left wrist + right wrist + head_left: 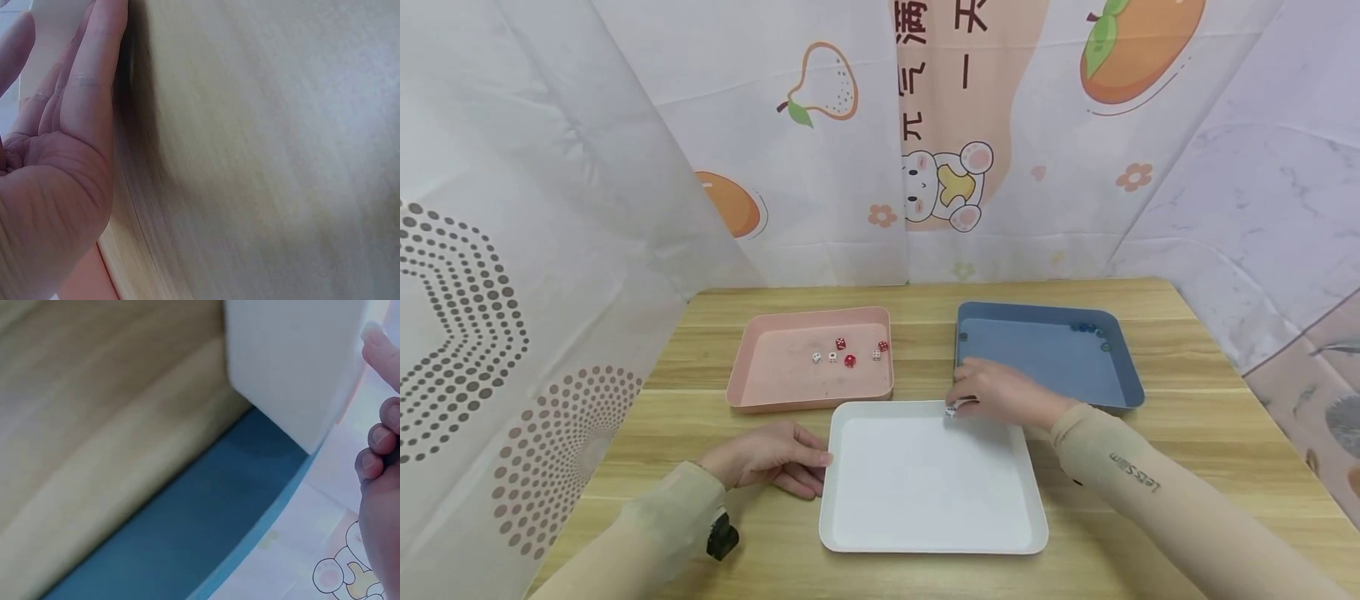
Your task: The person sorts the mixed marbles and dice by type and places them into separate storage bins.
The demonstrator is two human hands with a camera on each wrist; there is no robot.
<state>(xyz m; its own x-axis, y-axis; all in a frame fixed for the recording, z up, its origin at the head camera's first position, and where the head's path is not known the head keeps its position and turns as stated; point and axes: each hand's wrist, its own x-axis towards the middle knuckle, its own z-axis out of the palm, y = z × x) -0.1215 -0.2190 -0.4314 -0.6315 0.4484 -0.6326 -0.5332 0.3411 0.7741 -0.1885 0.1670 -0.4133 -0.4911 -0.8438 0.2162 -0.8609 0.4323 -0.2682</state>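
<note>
A white tray (932, 487) lies on the wooden table near the front. At its far edge my right hand (1000, 392) pinches a white die (951, 411) between thumb and fingertips, close above the rim. The right wrist view shows curled fingertips (369, 464) at its right edge; the die is not visible there. Beside the tray's left edge, my left hand (778, 457) rests with its thumb touching the rim. Its fingers (94, 75) look nearly straight in the left wrist view. Behind stands a pink tray (775, 367) holding several red and white dice.
To the right rear, a blue tray (1030, 342) holds several small blue and green glassy pieces (1086, 327), plus one dark piece by its left wall. The wooden table (1195, 400) meets a printed curtain (842, 192) at the back. A black object (722, 536) sits by the left sleeve.
</note>
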